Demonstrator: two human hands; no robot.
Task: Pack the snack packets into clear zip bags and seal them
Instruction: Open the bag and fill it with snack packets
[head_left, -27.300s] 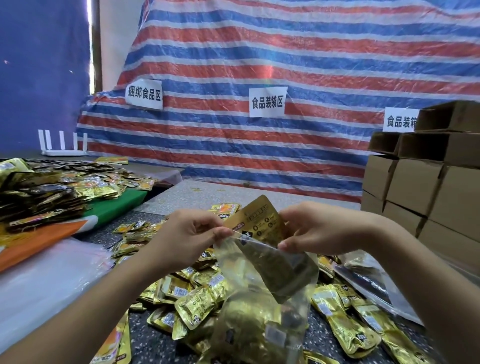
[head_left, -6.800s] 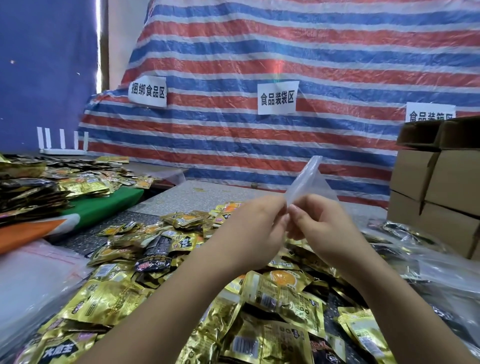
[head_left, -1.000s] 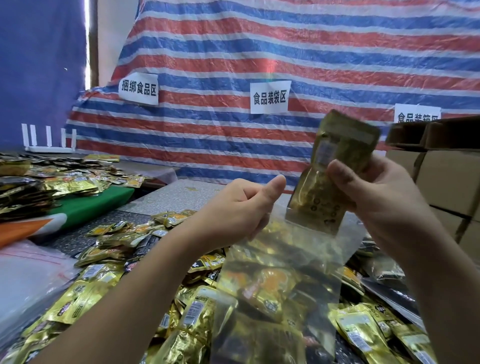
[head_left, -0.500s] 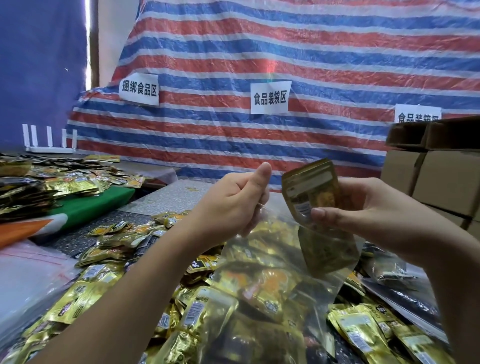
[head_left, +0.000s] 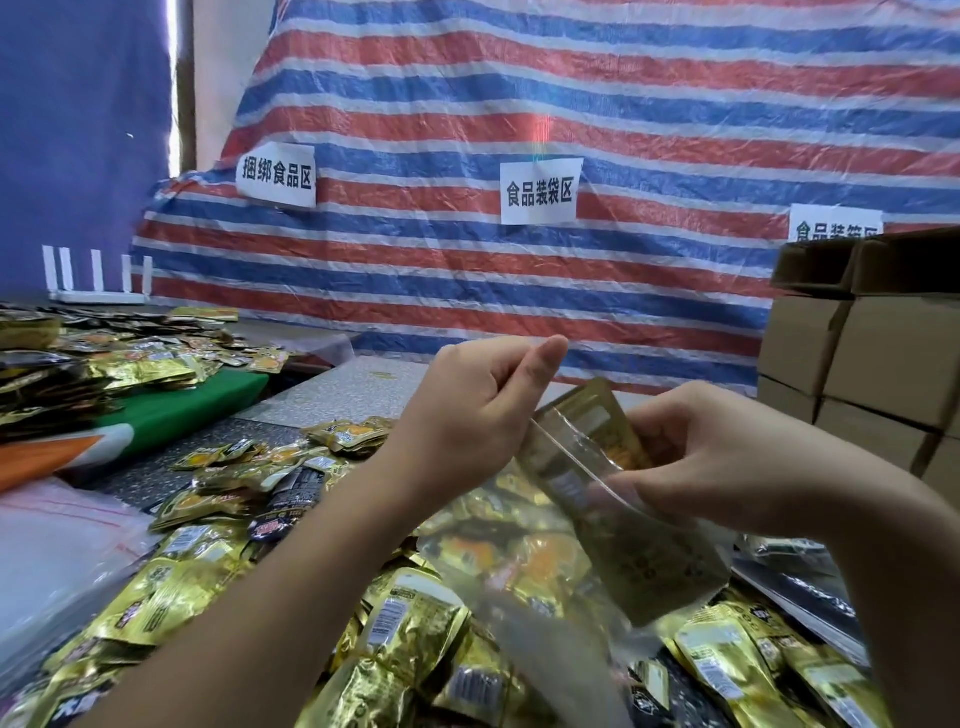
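Observation:
A clear zip bag (head_left: 587, 561) hangs open in front of me above a heap of gold snack packets (head_left: 415, 629). My left hand (head_left: 467, 415) pinches the bag's left rim between thumb and curled fingers. My right hand (head_left: 711, 462) grips a gold snack packet (head_left: 623, 499) that sits mostly inside the bag, its top corner still poking out of the mouth. The bag's lower part is blurred and see-through, with loose packets showing behind it.
A second heap of packets (head_left: 104, 358) lies on the green and orange surface (head_left: 171, 410) at the left. Flat clear bags (head_left: 57, 540) lie at the lower left. Cardboard boxes (head_left: 872, 358) are stacked at the right. A striped tarp (head_left: 571, 104) with paper signs hangs behind.
My right hand has pushed the gold packet down from above the bag's mouth into the bag. My left hand kept its hold on the rim.

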